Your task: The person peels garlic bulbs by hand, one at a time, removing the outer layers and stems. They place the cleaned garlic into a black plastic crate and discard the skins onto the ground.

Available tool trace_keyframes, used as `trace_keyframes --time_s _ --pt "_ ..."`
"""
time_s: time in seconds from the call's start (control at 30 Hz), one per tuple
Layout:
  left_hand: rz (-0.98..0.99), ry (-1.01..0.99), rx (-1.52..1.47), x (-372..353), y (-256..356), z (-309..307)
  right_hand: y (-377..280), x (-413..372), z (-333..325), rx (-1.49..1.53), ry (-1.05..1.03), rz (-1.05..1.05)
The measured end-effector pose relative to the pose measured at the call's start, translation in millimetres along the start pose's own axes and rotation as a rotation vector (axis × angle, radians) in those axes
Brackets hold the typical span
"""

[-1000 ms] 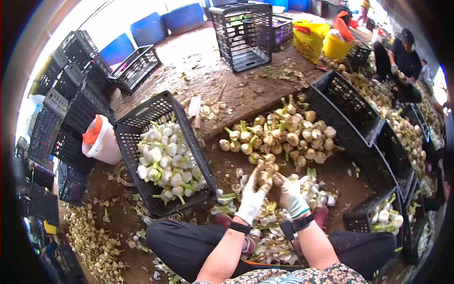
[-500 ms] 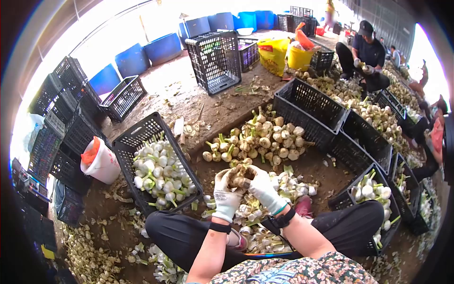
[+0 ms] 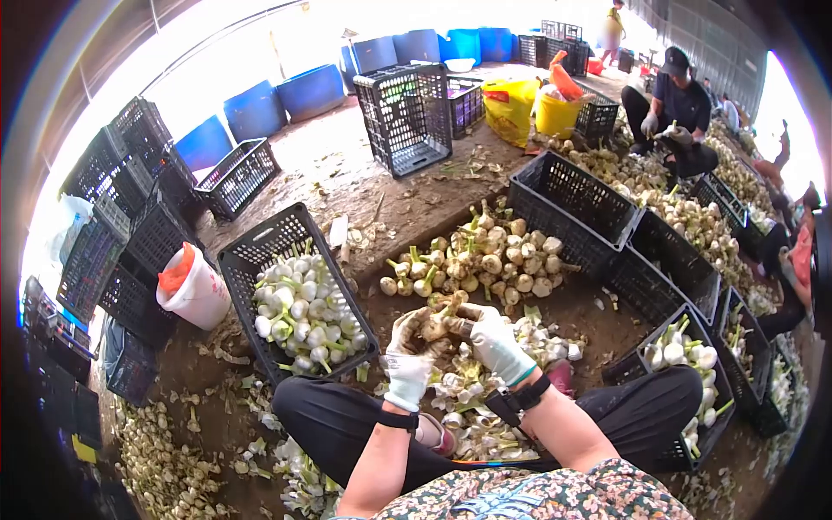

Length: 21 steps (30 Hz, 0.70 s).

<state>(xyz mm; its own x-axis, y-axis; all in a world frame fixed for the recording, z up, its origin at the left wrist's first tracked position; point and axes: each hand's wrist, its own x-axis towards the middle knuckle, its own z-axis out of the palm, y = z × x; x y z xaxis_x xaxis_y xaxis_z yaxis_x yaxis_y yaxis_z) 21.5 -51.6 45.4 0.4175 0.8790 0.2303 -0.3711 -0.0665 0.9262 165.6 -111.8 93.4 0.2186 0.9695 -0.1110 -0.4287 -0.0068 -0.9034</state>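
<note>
Now round, brown, soil-stained garlic bulb (image 3: 433, 328) between my white-gloved left hand (image 3: 409, 354) and white-gloved right hand (image 3: 490, 336), both grasping it above pale, papery husk scraps (image 3: 485, 431). Best, I judge: steady left cradle, light right touch.

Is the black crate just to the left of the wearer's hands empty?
No, the black crate holds a heap of white garlic bulbs, some with green stems.

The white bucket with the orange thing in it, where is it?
On the left side of the head view, the white bucket sits left of the black crate of white garlic bulbs, near the stacked black crates.
</note>
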Motion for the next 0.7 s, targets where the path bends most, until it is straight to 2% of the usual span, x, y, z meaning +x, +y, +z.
trace_keyframes --time_s 0.07,0.13,0.17,0.27,0.3,0.4,0.5,0.63,0.7 --pt "0.003 0.013 0.113 0 4 -1 -5 -6 0 -0.017 0.026 0.051" --pt "0.296 -0.074 0.425 5 20 4 18 9 -12 -0.08 0.049 -0.055" --pt "0.346 -0.068 0.483 7 4 -4 18 8 -9 -0.092 0.046 -0.081" --pt "0.192 -0.053 0.292 5 -8 -3 13 5 1 -0.078 0.104 -0.083" --pt "0.273 -0.065 0.349 7 -14 -7 13 4 -2 -0.092 0.073 -0.116" --pt "0.163 -0.05 0.128 5 -23 -8 13 4 -7 0.037 -0.02 -0.08" --pt "0.219 -0.071 0.27 3 -13 -8 3 -1 3 0.149 -0.017 -0.026" --pt "0.323 -0.085 0.508 1 5 0 9 -1 2 0.216 0.035 -0.087" --pt "0.26 -0.045 0.204 0 6 7 14 2 -6 0.248 0.023 -0.028"
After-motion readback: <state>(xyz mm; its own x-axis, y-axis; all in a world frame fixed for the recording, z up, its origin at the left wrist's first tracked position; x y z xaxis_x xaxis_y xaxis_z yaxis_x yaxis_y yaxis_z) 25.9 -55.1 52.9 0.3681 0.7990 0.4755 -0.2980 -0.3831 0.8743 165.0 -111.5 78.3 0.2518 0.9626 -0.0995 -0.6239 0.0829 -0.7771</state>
